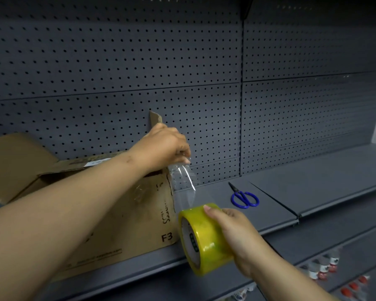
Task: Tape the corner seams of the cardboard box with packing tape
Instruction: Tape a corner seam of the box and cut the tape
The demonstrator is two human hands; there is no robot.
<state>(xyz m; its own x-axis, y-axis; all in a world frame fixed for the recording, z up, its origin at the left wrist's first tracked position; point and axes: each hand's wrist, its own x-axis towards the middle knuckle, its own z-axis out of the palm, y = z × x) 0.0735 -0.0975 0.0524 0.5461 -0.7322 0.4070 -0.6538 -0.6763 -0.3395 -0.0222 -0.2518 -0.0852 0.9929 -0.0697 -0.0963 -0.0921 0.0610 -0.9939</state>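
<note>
- Lower centre, the right grip (232,231) curls round the yellow packing tape roll (202,237), fingers across its outer face. It would do best to draw the roll straight down along the corner, keeping tension.
- The clear tape strip (182,187) climbs up-left from the roll to the left grip (163,144), which pinches its end at the cardboard box's (139,213) upper right corner.
- The box stands on the shelf (313,192), centre left, just beside the roll.
</note>
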